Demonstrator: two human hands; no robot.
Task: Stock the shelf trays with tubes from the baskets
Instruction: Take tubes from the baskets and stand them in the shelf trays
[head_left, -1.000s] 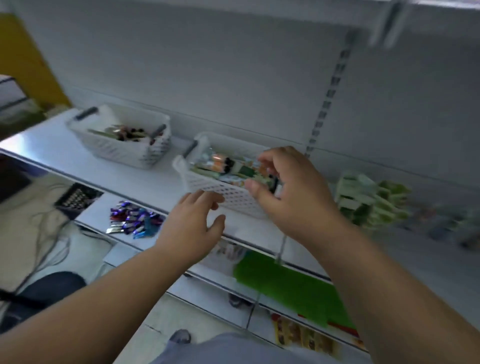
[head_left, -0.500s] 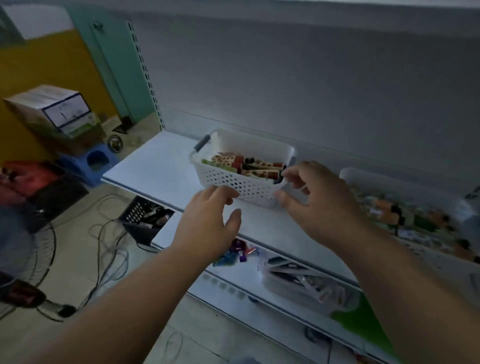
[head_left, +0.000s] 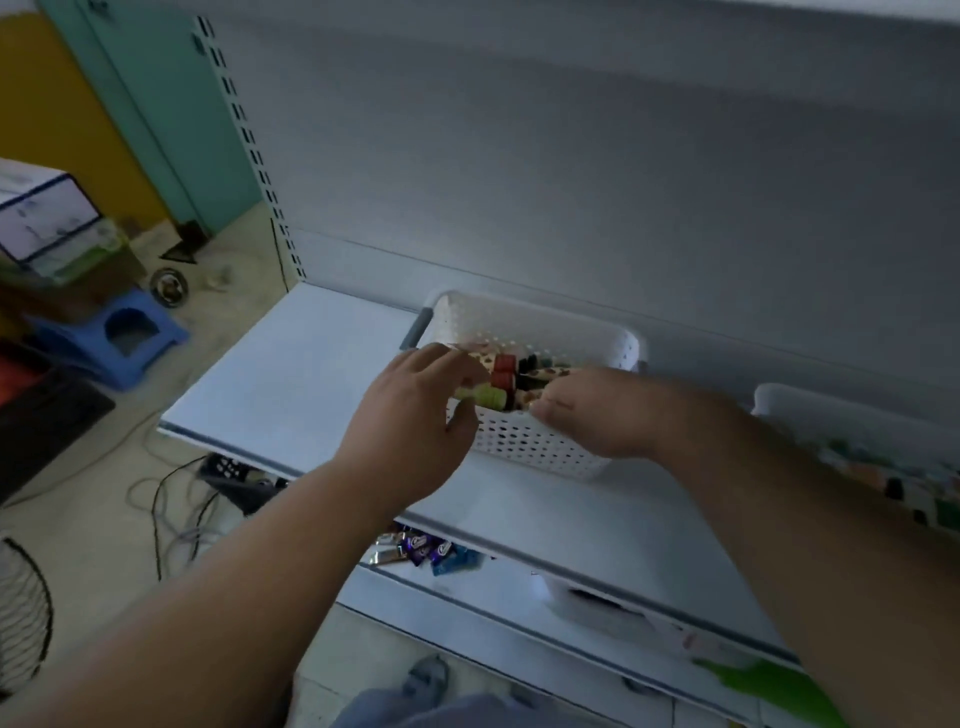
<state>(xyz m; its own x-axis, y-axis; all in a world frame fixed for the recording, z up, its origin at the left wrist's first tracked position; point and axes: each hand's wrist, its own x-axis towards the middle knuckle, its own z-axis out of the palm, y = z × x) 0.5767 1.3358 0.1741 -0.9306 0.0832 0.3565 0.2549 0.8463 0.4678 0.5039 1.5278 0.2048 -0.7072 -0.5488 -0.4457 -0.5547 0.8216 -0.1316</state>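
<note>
A white perforated basket (head_left: 540, 441) with a grey handle stands on the white shelf (head_left: 311, 374), against the back panel. Several patterned tubes (head_left: 506, 371) with red and black caps lie inside it. My left hand (head_left: 410, 431) is at the basket's left end, fingers over and thumb under a green tube (head_left: 485, 397). My right hand (head_left: 602, 415) reaches over the front rim; its thumb rests on the front wall and its fingers are hidden inside. A second white basket (head_left: 810, 415) with more tubes sits at the right edge, blurred.
Purple wrapped sweets (head_left: 421, 551) lie on the lower shelf below my left wrist. A green item (head_left: 769, 686) is at the bottom right. On the floor to the left are a blue stool (head_left: 114, 332), loose cables (head_left: 171, 499), a fan grille (head_left: 21, 613) and a cardboard box (head_left: 47, 218).
The view has swung left from the right basket to the left one. Both hands have moved forward from in front of the basket into it; the left hand has closed round a tube.
</note>
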